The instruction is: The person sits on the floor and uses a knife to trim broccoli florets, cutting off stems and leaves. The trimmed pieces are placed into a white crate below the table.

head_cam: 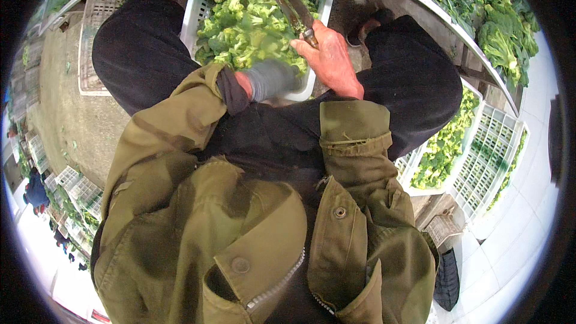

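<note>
Between my knees stands a white plastic crate [310, 80] full of cut broccoli florets [252, 13]. My right hand [330, 56], bare, grips the short handle of a knife [288, 0]. Its long, stained blade points away from me over the florets, with green bits stuck near the handle. My left hand [274, 80], in a grey glove, is at the near end of the crate, low over the florets. Motion blurs it, so its fingers and anything in them cannot be made out. A blurred green patch shows just beyond it.
Whole broccoli heads [499, 49] lie on a white-edged table [450, 20] at upper right. More crates, one with florets [445, 144], stand at my right; a white basket crate [92, 49] is on the floor at left. Farther left, a person [36, 191] is among crates.
</note>
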### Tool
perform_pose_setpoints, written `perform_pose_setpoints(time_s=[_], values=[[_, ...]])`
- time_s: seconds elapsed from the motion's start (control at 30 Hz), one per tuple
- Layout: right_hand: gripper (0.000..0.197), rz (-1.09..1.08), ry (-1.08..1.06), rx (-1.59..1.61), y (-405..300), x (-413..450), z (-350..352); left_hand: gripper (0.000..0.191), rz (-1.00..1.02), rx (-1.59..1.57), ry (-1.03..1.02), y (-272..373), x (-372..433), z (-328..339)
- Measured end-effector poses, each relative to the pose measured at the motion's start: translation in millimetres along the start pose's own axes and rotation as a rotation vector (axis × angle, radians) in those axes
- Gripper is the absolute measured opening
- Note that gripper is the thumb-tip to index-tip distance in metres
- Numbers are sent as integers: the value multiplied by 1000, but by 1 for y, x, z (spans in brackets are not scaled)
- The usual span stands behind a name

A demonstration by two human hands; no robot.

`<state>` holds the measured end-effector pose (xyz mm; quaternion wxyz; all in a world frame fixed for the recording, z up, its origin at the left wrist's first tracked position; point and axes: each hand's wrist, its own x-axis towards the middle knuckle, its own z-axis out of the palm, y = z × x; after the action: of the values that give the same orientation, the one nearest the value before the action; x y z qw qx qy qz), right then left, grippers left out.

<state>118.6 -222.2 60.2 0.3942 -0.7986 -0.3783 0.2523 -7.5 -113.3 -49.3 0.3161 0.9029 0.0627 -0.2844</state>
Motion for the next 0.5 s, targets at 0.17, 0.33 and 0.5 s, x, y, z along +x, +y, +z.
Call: perform_pose_setpoints(time_s=[0.17,0.33,0.5], values=[[31,2,-5,37,0,2,3,27,46,24,32,13,-1,-8],[30,-16,42,64,-3,2,1,26,232,117,84,3,-2,0],[29,-6,114,150,-7,0,-3,24,36,-168,129,3,5,-2]])
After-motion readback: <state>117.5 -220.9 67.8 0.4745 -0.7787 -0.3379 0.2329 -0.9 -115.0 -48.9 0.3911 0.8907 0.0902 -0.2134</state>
